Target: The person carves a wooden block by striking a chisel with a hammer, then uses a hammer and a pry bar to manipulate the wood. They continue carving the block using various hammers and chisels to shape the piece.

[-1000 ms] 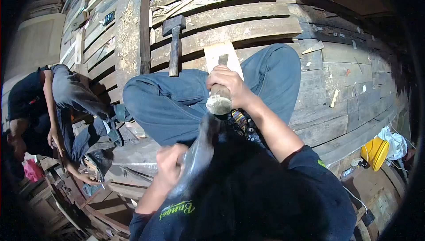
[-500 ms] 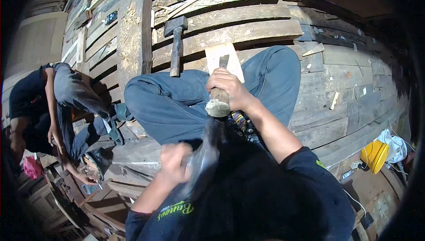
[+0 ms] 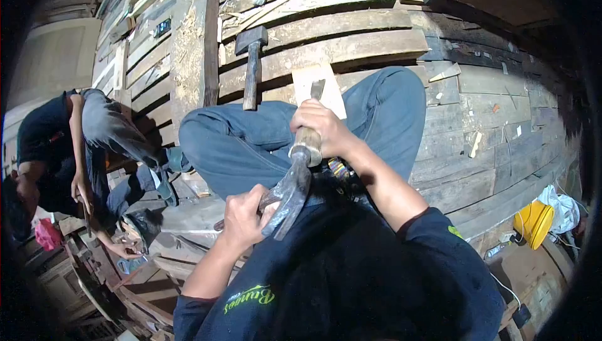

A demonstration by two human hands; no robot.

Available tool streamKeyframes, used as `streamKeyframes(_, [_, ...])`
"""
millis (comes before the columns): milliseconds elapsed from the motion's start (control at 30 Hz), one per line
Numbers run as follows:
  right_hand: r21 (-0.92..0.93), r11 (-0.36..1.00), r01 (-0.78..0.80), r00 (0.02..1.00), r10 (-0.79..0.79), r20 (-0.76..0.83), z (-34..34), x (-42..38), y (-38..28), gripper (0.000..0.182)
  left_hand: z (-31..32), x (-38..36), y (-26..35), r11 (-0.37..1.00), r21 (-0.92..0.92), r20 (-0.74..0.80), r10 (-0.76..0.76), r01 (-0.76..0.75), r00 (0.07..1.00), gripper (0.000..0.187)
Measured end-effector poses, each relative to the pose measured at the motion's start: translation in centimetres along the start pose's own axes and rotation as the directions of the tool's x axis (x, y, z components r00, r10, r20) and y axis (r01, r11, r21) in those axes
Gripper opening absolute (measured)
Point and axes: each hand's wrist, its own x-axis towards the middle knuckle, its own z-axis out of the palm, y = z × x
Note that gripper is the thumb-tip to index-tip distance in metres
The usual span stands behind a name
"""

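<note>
My left hand [image 3: 243,217] is closed round the handle of a claw hammer [image 3: 293,184]. The hammer's face meets or nearly meets the butt of a chisel's wooden handle [image 3: 307,140]; its claw points down toward my shirt. My right hand [image 3: 318,125] is wrapped round the chisel handle. The chisel blade [image 3: 318,88] points away from me, over a pale wooden piece [image 3: 304,84] between my bent knees. Whether the blade tip cuts into the wood cannot be made out.
A mallet [image 3: 252,59] lies on the slats past my left knee, beside a thick beam [image 3: 188,52] with shavings. Another person [image 3: 56,134] sits at the left. A yellow object [image 3: 533,222] and a white plastic bag [image 3: 561,210] are at the right.
The hammer, blurred and lower before, has come up to the chisel's butt with my left hand. At the left, the other person's hands have shifted slightly.
</note>
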Motion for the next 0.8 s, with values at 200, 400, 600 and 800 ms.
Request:
streamKeyframes(200, [0.001, 1.000, -0.006, 1.000, 0.006, -0.013, 0.6, -0.5, -0.2, 0.024, -0.3, -1.4, 0.2, 0.927, -0.020, -0.164, 0.366, -0.374, 0.916, 0.024])
streamKeyframes(400, [-0.021, 1.000, 0.015, 1.000, -0.016, -0.019, 0.6, -0.5, -0.2, 0.025, 0.0, -0.8, 0.7, 1.000, 0.004, 0.019, -0.001, 0.001, 1.000, 0.028])
streamKeyframes(600, [-0.011, 1.000, 0.013, 1.000, -0.014, -0.021, 0.6, -0.1, -0.2, 0.024, 0.0, -1.2, 0.0, 0.990, 0.005, -0.073, 0.139, -0.139, 0.988, 0.024])
streamKeyframes(800, [-0.063, 0.996, 0.065, 0.997, -0.062, 0.042, 1.1, -1.5, -0.3, 0.022, -0.1, -0.9, 0.0, 0.991, -0.110, 0.049, -0.072, 0.077, 0.996, 0.018])
